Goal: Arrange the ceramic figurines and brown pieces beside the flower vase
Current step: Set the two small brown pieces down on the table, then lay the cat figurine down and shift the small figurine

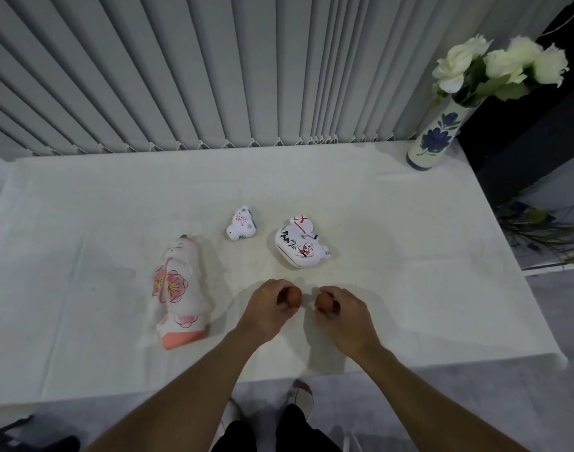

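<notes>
Brown pieces (294,297) half hidden within left hand (268,305), right hand (343,313).

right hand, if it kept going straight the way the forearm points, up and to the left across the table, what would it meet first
Probably the left hand, which holds its own small round brown piece just across a narrow gap from the right hand and its brown piece. Depth is unclear.

Left hand (268,305) and right hand (346,316), fingers curled, nearly touching.
</notes>
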### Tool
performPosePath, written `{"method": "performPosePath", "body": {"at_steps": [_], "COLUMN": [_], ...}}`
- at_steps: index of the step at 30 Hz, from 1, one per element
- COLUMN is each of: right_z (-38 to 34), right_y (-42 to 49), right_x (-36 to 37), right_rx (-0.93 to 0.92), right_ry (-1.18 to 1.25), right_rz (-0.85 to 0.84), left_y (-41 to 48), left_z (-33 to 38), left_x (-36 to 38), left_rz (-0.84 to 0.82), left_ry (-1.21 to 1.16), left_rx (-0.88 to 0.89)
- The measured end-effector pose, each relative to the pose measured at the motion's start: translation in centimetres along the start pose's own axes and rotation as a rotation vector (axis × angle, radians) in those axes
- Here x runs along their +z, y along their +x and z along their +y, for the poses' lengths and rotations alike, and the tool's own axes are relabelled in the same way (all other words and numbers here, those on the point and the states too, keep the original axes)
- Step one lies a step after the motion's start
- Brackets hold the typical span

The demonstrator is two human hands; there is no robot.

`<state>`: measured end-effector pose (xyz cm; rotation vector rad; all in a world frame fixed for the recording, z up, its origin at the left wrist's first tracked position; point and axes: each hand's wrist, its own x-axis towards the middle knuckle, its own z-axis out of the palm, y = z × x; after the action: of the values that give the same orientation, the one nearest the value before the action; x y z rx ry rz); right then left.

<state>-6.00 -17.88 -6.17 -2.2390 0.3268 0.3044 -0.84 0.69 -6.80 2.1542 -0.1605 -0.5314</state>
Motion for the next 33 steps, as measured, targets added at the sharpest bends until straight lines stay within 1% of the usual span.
{"method": "performPosePath", "body": {"at_steps": [3,6,9,12,15,18,21,23,25,28,30,33], "right_z": [-0.5,-0.9,-1.4,-2.4,-4.1,-5.7,-6.9,-7.2,-7.5,-7.6,-7.5,-7.5], "right_y": [0.1,0.3,0.9,2.6,5.5,8.7,10.6,11.3,12.0,12.7,12.7,12.6], "right_x": [-1.0,-2.2,-3.3,-4.1,-4.3,-4.0,-3.4,-2.9,-2.4,-2.0,-1.9,-1.7], "right_rx": [0.041,-0.007,-0.016,-0.05,-0.036,0.067,0.081,0.11,0.17,0.239,0.218,0.16], "right_ry": [0.033,0.041,0.045,0.08,0.092,0.074,-0.01,-0.014,0.043,0.177,0.22,0.189], "right_rz": [-0.083,-0.092,-0.028,0.045,0.075,-0.001,-0.125,-0.175,-0.179,-0.177,-0.193,-0.162], "left_y": [0.2,0.5,0.9,1.8,3.1,4.1,4.3,4.0,3.9,3.8,3.9,4.0], "left_z": [0.2,-0.1,-0.1,-0.4,-0.8,-1.4,-2.5,-3.6,-4.5,-4.9,-5.1,-5.3], "left_x": [-0.9,-2.0,-3.0,-3.5,-3.5,-3.3,-2.7,-2.2,-1.7,-1.4,-1.2,-1.2], "left_rz": [-0.022,0.012,0.094,0.21,0.28,0.264,0.173,0.113,0.106,0.167,0.178,0.177], "left_ry": [0.088,0.144,0.202,0.317,0.415,0.499,0.565,0.619,0.666,0.731,0.759,0.764], "left_rx": [-0.001,-0.041,-0.047,0.024,-0.006,-0.039,-0.067,-0.06,-0.048,-0.017,-0.016,-0.013]}}
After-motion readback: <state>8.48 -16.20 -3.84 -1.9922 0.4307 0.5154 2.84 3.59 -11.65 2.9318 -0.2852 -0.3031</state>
